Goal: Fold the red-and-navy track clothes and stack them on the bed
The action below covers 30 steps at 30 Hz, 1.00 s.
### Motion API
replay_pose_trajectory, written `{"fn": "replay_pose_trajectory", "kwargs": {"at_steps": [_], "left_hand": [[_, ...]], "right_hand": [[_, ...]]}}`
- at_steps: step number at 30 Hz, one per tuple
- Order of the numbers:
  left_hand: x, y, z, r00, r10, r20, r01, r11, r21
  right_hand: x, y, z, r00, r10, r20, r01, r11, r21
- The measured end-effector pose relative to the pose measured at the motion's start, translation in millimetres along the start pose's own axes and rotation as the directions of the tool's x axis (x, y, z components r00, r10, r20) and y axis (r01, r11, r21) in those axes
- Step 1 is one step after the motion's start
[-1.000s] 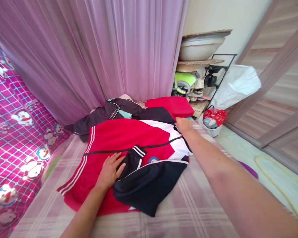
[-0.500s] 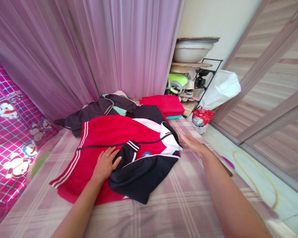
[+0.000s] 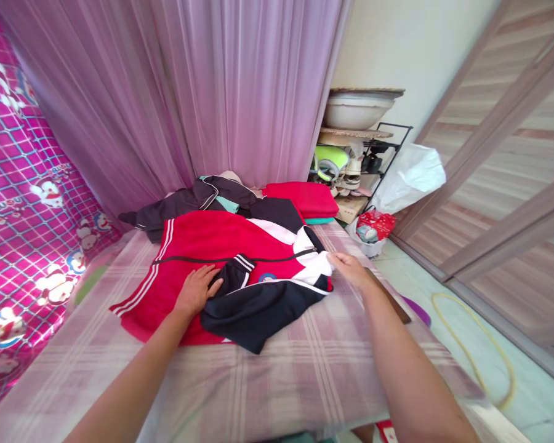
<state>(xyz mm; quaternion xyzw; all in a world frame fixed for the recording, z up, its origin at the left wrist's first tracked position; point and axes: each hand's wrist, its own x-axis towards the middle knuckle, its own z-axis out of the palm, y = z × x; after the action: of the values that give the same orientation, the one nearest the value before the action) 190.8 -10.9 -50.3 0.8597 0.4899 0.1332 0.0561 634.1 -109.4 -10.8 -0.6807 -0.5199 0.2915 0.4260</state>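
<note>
A red, white and navy zip jacket (image 3: 231,237) lies front up on the plaid sheet, its collar toward the right. One navy sleeve (image 3: 253,311) is folded across its front, the striped cuff lying near the zip. My left hand (image 3: 198,289) rests flat on the red body, fingers spread and the tips beside the folded sleeve. At the collar end, my right hand (image 3: 348,266) pinches the edge of the white collar (image 3: 316,264) between thumb and fingers. The jacket's far sleeve reaches toward the dark clothes behind it.
Dark clothes (image 3: 175,209) and a folded red garment (image 3: 302,200) lie along the curtain (image 3: 249,92). Beyond the bed's right edge stand a shoe rack (image 3: 392,144) with basins on top and a bag of items (image 3: 373,227). A yellow hose (image 3: 471,344) loops on the floor.
My right hand has closed from a flat, open pose beside the collar into a pinch on its white edge. My left hand stays on the jacket. The camera view has shifted slightly.
</note>
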Motion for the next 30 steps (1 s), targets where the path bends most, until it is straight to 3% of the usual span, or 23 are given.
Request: {"fn": "replay_pose_trajectory", "kwargs": {"at_steps": [2,4,7,10,13,15,18,21,24,27,30], "left_hand": [[0,1,-1.4,1.0,0.002,0.01,-0.002,1.0,-0.003],[0,2,-2.4,1.0,0.008,0.013,-0.008,1.0,-0.002],[-1,3,-3.9,1.0,0.009,0.024,-0.008,1.0,-0.011],[-3,4,-6.6,0.999,-0.016,0.048,0.021,0.996,-0.091],[-9,8,-8.5,0.996,-0.023,0.085,0.046,0.958,-0.282],[-13,14,-8.8,0.993,-0.041,0.106,0.083,0.9,-0.429],[-19,25,-13.2,0.989,-0.069,0.128,0.127,0.84,-0.527],[-24,33,-31.8,0.991,-0.021,0.133,0.075,0.908,-0.412],[-35,33,-63.6,0.99,-0.001,0.139,0.034,0.97,-0.24],[-52,22,-95.1,0.969,-0.121,0.216,0.133,0.99,-0.04],[-69,7,-116.3,0.888,-0.262,0.377,0.199,0.96,0.199]], "right_hand": [[1,3,-14,0.999,0.02,0.026,-0.018,0.997,-0.075],[0,8,-25,0.999,0.015,0.05,0.0,0.958,-0.285],[-7,8,-28,0.996,-0.038,0.077,0.078,0.767,-0.637],[-21,-5,-13,0.991,-0.132,-0.016,0.075,0.649,-0.757],[-36,-23,20,0.967,-0.25,-0.046,0.155,0.723,-0.673],[-46,-34,48,0.953,-0.298,0.06,0.279,0.778,-0.563],[-55,-46,82,0.909,-0.332,0.254,0.416,0.778,-0.471],[-59,-51,94,0.883,-0.288,0.37,0.445,0.764,-0.467],[-62,-49,88,0.866,-0.211,0.453,0.419,0.802,-0.427],[-66,-43,78,0.831,-0.141,0.538,0.386,0.842,-0.375],[-68,-40,71,0.793,-0.099,0.601,0.347,0.885,-0.311]]}}
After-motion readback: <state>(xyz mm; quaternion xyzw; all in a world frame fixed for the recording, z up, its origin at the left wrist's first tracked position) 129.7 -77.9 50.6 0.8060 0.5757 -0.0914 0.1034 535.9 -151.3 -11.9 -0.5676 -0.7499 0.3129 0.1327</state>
